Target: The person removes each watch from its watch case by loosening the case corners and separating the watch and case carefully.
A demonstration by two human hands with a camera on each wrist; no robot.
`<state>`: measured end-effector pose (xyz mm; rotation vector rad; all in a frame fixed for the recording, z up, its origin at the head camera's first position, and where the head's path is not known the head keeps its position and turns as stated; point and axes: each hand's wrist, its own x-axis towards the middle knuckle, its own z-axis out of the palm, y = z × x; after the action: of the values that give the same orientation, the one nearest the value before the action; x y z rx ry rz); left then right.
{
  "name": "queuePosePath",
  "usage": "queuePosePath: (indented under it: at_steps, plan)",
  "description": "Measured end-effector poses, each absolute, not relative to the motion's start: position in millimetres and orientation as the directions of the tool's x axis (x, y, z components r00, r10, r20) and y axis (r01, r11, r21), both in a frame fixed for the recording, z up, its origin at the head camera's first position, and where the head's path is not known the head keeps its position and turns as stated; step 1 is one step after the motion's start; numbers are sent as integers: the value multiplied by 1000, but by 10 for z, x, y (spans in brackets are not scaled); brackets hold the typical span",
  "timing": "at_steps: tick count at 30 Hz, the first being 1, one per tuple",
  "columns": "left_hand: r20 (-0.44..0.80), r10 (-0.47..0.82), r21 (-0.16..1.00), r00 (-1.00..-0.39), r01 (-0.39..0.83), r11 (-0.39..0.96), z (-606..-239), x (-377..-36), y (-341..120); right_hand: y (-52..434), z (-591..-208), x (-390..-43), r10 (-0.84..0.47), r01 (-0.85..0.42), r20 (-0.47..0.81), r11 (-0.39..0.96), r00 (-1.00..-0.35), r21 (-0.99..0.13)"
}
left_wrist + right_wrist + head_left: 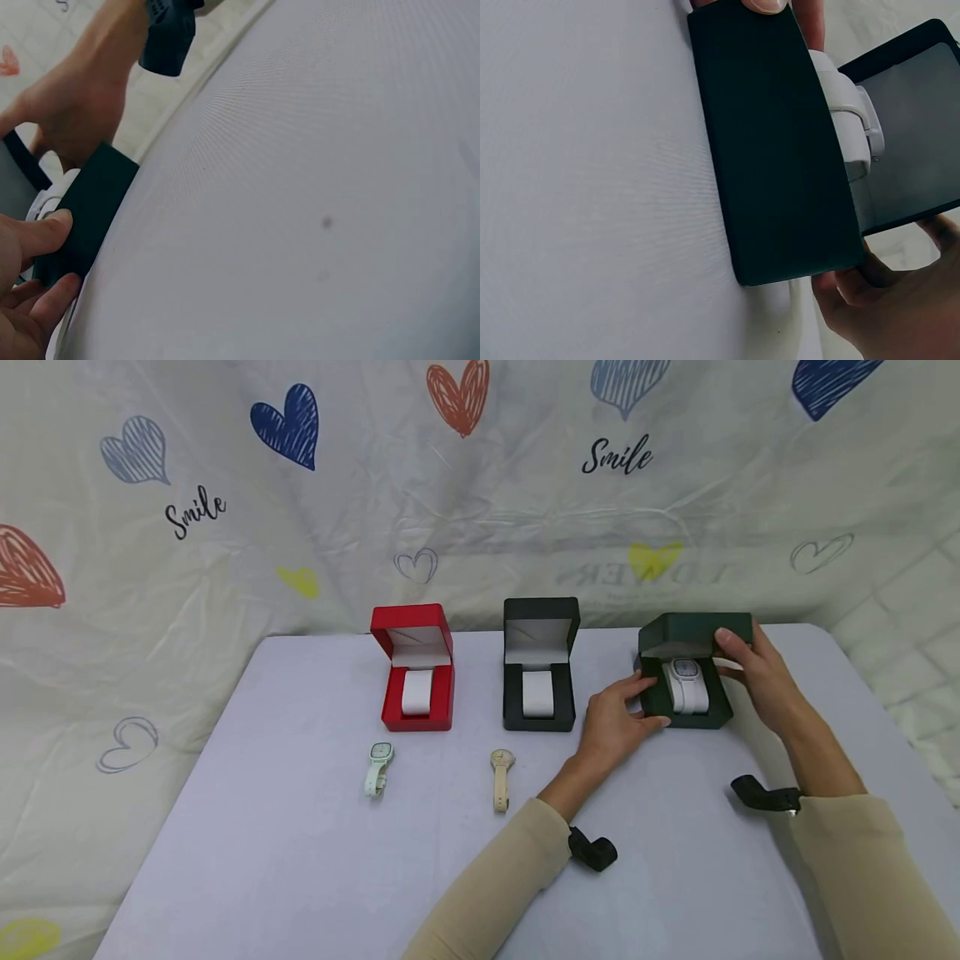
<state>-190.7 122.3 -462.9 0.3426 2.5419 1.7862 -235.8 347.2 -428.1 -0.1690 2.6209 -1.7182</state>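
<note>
On the right side of the white table (300, 860), a dark green box (686, 693) stands with its lid tilted partway over a white watch (686, 681) wrapped on a cushion inside. The left hand (615, 722) holds the box's base at its left front corner, thumb and fingers curled against the side. The right hand (757, 672) grips the lid, its fingers lying over the lid's top right edge; its thumb is hidden behind the box in the head view.

The left wrist view shows only fingertips (45, 232) on a dark corner of the box, most of the hand cut off by the frame edge. The right wrist view is filled by the box's dark side; the watch face peeks out beside it, too blurred to read.

To the left stand a black box (538, 681) and a red box (414, 672), both open, each with a bare white cushion. In front of them lie a beige watch (501, 777) and a pale green watch (378, 767), well apart. Black wrist-camera mounts sit at the cuffs of both beige sleeves. A heart-printed sheet (150, 527) hangs behind.
</note>
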Motion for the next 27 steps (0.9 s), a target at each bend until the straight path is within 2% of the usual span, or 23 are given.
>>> queuePosePath:
  at_steps: [10, 18, 27]
  plan:
    - [102, 184, 941, -978, 155, 302, -4613, -1894, 1224, 3451, -4212, -2358, -110, -47, 5, 380, -994, -924]
    - [108, 187, 939, -976, 162, 304, -4629, -1891, 1234, 3426, -4222, -2402, -97, 51, -94, 373, -991, -926]
    - [118, 187, 931, -975, 174, 320, -4628, -1889, 1228, 3413, -4218, -2437, -135, 52, -108, 365, -985, -930]
